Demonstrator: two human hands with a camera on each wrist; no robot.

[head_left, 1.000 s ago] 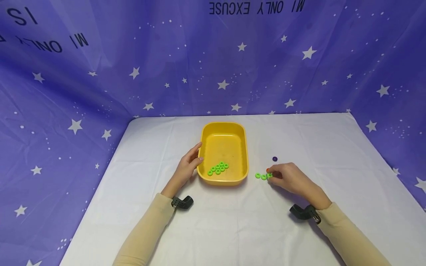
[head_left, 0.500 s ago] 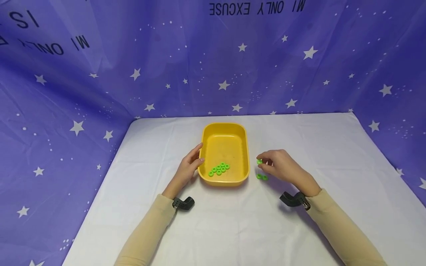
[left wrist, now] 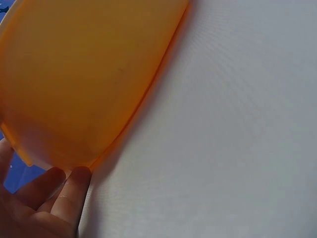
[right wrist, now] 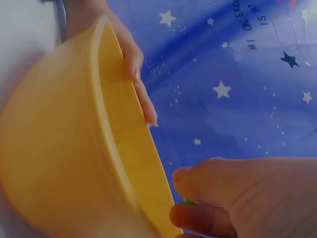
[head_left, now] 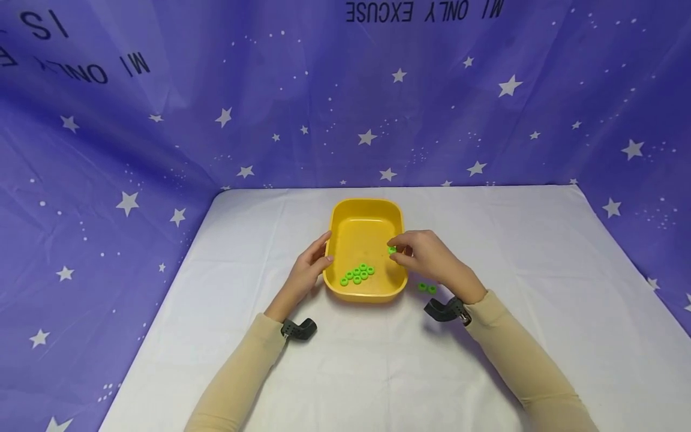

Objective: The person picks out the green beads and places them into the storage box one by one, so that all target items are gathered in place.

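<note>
My left hand (head_left: 302, 275) holds the left side of a yellow plastic tray (head_left: 367, 209), thumb at the rim and fingers along the outer wall. In the left wrist view, fingertips (left wrist: 77, 181) meet the tray's wall. Between thumb and fingers, my right hand (head_left: 429, 257) pinches a small green ring (head_left: 392, 250) over the tray's right edge. Only a sliver of that green ring (right wrist: 189, 201) shows in the right wrist view. Several green rings (head_left: 364, 275) lie grouped in the near half of the tray.
Two more green rings (head_left: 423, 287) rest on the white cloth (head_left: 356, 372) right of the tray, just below the right hand. A purple starry curtain (head_left: 302, 90) stands behind the table. Each wrist wears a black mount (head_left: 299, 329).
My right hand has picked a green ring off the cloth and carried it left to the tray. The dark and orange pieces seen earlier are now out of sight. My left hand stays put.
</note>
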